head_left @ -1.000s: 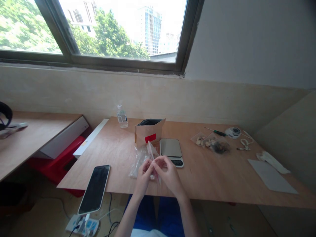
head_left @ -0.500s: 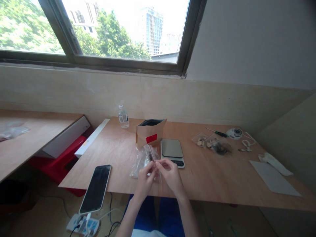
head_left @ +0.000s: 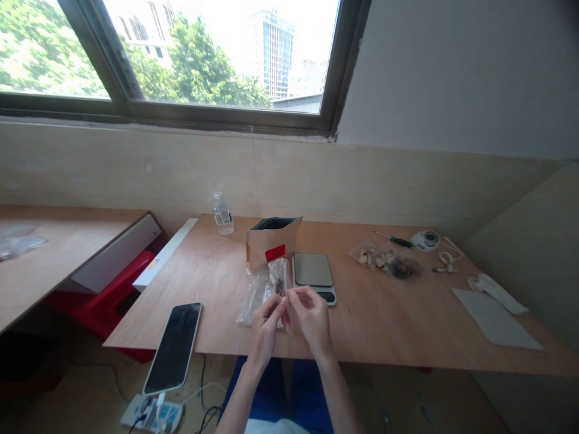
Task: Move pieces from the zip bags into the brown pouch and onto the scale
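Observation:
Between my hands is a small clear zip bag (head_left: 279,275) with a red line along its edge and something dark inside. My left hand (head_left: 266,319) pinches its near left part. My right hand (head_left: 311,313) is closed, thumb and fingertips together, on its right edge. Beneath and to the left, crumpled clear plastic bags (head_left: 254,299) lie on the table. A brown paper pouch (head_left: 268,242) with a red label and an open top stands just behind. Close to my right hand sits a flat digital scale (head_left: 313,269), its display partly hidden by my fingers.
A phone (head_left: 174,346) overhangs the table's front left edge, above a power strip (head_left: 154,414). Bags of dried pieces (head_left: 384,259), a screwdriver (head_left: 400,242), a white dome camera (head_left: 426,241) and paper (head_left: 495,318) lie right. A bottle (head_left: 223,214) stands at the back.
The small zip bag has turned more upright between my hands, and my right fingers have shifted slightly along its edge. The whole view has moved a little.

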Available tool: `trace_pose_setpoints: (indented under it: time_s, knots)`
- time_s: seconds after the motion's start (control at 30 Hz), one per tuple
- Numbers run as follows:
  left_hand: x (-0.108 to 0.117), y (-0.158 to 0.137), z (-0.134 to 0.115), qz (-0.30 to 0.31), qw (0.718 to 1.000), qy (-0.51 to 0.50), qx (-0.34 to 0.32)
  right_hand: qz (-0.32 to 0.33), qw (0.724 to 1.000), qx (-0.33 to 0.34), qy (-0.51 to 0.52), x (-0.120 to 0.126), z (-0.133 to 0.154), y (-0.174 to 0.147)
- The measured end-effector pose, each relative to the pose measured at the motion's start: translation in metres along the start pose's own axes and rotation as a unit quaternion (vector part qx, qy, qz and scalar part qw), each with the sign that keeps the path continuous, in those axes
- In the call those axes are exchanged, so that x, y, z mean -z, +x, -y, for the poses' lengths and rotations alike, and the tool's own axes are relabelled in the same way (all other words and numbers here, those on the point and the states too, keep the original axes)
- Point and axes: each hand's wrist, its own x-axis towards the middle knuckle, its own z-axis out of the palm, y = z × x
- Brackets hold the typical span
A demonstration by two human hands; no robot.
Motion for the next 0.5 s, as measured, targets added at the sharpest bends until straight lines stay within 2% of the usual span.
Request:
trace_pose_setpoints:
  time_s: [0.1,0.17,0.3,0.4,0.43,0.5]
  knots:
    - [0.009,0.000,-0.003,-0.050,0.998,0.017,-0.018,-0.111,0.994,-0.012,0.007,0.017,-0.005,0.010]
    - [0.015,0.000,-0.003,-0.048,0.998,0.028,-0.018,-0.129,0.991,-0.022,0.024,0.028,-0.005,0.016]
    - [0.017,0.001,0.011,-0.006,1.000,-0.011,-0.018,-0.095,0.993,-0.010,0.065,0.035,0.006,0.014]
    - [0.011,0.006,0.035,-0.046,0.995,-0.087,-0.019,-0.045,0.994,-0.004,0.097,0.027,0.015,0.008]
    - [0.008,0.008,0.043,-0.052,0.992,-0.118,-0.002,-0.032,0.993,-0.002,0.110,0.023,0.016,0.007]
    - [0.004,0.011,0.058,-0.021,0.980,-0.191,0.060,-0.011,0.991,-0.002,0.131,0.016,0.014,0.007]
